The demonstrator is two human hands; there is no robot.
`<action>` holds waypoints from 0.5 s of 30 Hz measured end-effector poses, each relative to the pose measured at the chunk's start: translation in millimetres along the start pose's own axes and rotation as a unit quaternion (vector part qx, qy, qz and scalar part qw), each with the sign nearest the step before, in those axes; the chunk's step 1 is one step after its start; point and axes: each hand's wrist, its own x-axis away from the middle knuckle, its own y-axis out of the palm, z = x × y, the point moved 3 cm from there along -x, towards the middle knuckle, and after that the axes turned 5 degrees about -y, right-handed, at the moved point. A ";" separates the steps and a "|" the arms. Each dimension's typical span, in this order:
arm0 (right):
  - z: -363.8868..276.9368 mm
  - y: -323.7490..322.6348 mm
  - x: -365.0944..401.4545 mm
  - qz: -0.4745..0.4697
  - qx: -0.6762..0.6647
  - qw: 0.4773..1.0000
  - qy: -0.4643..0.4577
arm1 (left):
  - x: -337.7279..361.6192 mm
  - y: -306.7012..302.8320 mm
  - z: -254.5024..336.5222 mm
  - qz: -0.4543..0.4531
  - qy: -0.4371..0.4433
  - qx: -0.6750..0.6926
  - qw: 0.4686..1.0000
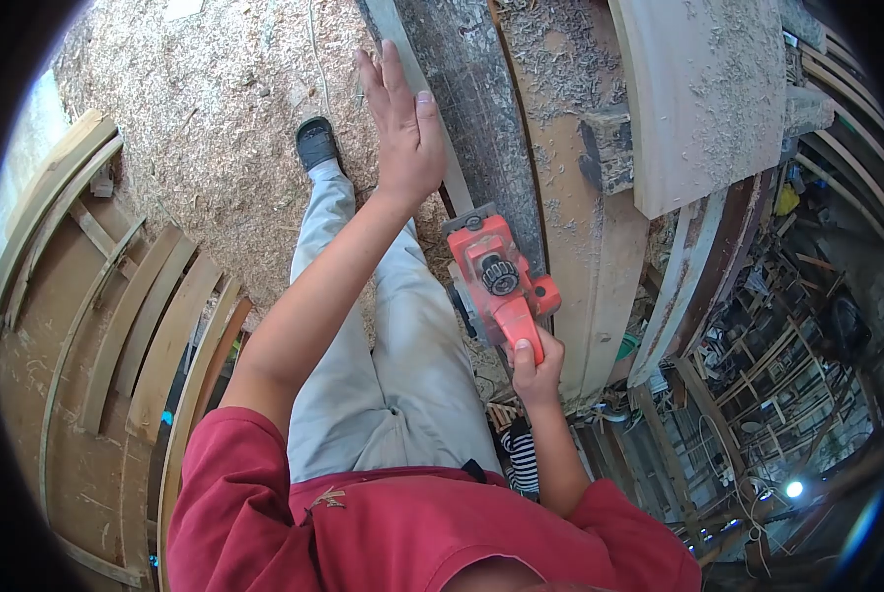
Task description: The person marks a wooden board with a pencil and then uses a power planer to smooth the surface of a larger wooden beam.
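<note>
My right hand [538,365] is wrapped around the rear handle of a red electric hand planer [486,259] with a round black knob on top. The planer sits over a narrow pale board [417,61], covering part of it. Farther up, my left hand [404,143] is open with its fingers stretched out, beside that board's left edge. Whether its palm touches the wood cannot be made out. A dark, weathered beam [476,84] runs along the board's right side.
Wood shavings cover the floor [185,148] and lie over a wide plank [708,99] at upper right. Curved wooden pieces [170,345] lean at left. A cord [315,59] trails across the shavings. Timber and clutter [758,385] fill the right side.
</note>
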 end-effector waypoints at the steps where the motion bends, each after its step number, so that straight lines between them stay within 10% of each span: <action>1: -0.9 1.8 -3.1 0.003 0.000 1.000 -0.004 | -0.4 -1.1 -0.5 -0.004 -0.002 -0.009 1.000; 15: -35.6 15.0 -30.0 0.026 -0.023 0.999 0.004 | -61.9 -56.1 11.1 -0.070 0.005 -0.164 0.984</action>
